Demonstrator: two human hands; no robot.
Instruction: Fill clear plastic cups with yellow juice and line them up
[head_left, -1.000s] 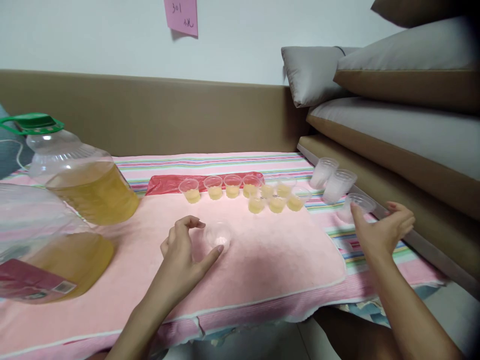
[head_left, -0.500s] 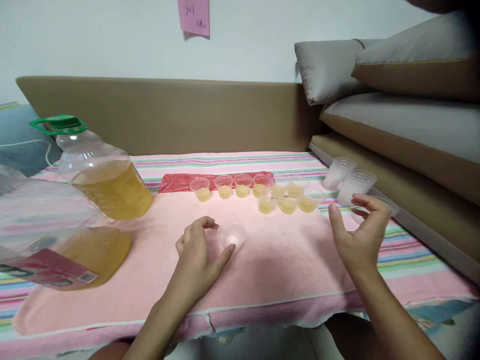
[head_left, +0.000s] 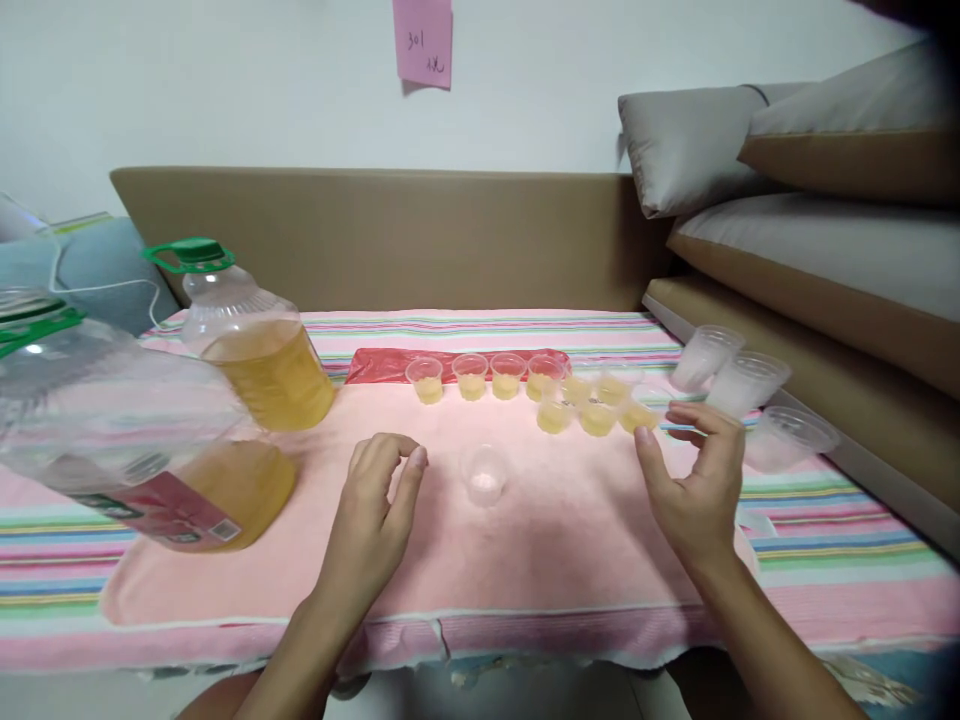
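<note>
A small clear plastic cup [head_left: 486, 476] stands by itself on the pink towel, with no liquid that I can make out in it. To its left, apart from it, my left hand [head_left: 379, 490] is loosely curled and holds nothing, thumb and index tips close together in view. My right hand [head_left: 694, 475] hovers open on the right, thumb and fingers apart, nothing in them. Just beyond its thumb, several clear cups of yellow liquid [head_left: 597, 417] stand grouped. Other filled cups [head_left: 472, 378] form a row leading left from the group.
Two large green-capped bottles of yellow liquid [head_left: 277, 375] [head_left: 247, 495] stand at left. Stacked cups [head_left: 709, 358] lean at right, beside cushions [head_left: 817, 255]. A red plastic bag [head_left: 375, 365] lies behind the cup row. Striped cloth [head_left: 817, 525] surrounds the pink towel [head_left: 300, 580].
My left hand has come away leftward from the lone cup, its thumb drawing in toward the index finger. My right hand has moved left from the stacked cups. The camera view has shifted left.
</note>
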